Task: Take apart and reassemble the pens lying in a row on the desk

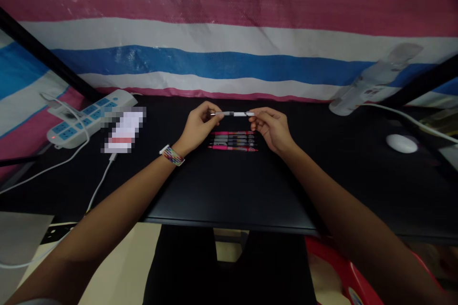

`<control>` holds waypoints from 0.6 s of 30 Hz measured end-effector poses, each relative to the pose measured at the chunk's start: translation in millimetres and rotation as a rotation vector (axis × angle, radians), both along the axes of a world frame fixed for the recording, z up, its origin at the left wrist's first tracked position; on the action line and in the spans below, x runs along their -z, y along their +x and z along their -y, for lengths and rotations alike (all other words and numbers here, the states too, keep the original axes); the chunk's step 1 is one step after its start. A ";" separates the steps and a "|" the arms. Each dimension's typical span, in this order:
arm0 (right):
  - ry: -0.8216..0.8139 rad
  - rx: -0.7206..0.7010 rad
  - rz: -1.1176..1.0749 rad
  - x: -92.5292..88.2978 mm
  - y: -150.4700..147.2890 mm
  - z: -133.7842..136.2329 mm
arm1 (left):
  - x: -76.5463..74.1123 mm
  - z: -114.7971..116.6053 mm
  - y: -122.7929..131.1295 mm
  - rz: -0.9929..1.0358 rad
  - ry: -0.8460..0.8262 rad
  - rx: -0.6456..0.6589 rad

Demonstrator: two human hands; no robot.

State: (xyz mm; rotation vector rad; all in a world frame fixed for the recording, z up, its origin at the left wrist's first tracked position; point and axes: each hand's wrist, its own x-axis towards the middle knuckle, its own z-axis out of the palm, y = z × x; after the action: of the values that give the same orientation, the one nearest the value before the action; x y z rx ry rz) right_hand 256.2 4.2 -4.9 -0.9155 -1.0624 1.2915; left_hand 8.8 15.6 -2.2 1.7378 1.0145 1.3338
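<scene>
Head view: a white pen (241, 114) held level, pinched at both ends.
The left hand (200, 124) has its grip clamped on one end, the right hand (275, 129) on the other, just beyond a row of pens (232, 143) lying on the black desk (229, 190); a power strip (89, 118) lies left, a white mouse (401, 143) right.

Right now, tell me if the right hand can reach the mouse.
Probably yes: nothing appears to stand between the right hand and the mouse, though that hand holds the pen and may need to release it.
</scene>
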 end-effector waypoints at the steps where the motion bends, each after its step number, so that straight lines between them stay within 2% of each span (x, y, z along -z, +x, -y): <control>1: 0.002 -0.001 -0.007 -0.8 0.0 0.3 | 0.1 0.3 0.2 -0.012 -0.002 0.006; 4: 0.017 -0.017 -0.023 -3.1 -0.4 1.8 | 0.8 0.9 0.4 -0.060 -0.012 0.002; 11: 0.010 -0.013 -0.008 -3.8 -1.4 3.1 | 0.8 0.4 0.3 0.056 -0.021 0.063; 15: 0.010 -0.012 0.011 -5.7 -2.6 4.1 | 1.0 0.5 -0.2 0.018 -0.098 0.061; 18: 0.002 -0.014 0.013 -6.5 -2.7 4.6 | 0.9 0.7 0.2 0.030 -0.066 0.063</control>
State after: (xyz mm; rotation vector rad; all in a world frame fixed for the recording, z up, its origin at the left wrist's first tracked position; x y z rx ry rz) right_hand 253.5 -0.4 1.5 -0.9173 -1.0815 1.2978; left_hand 9.0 14.9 -3.1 1.6824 0.9680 1.2694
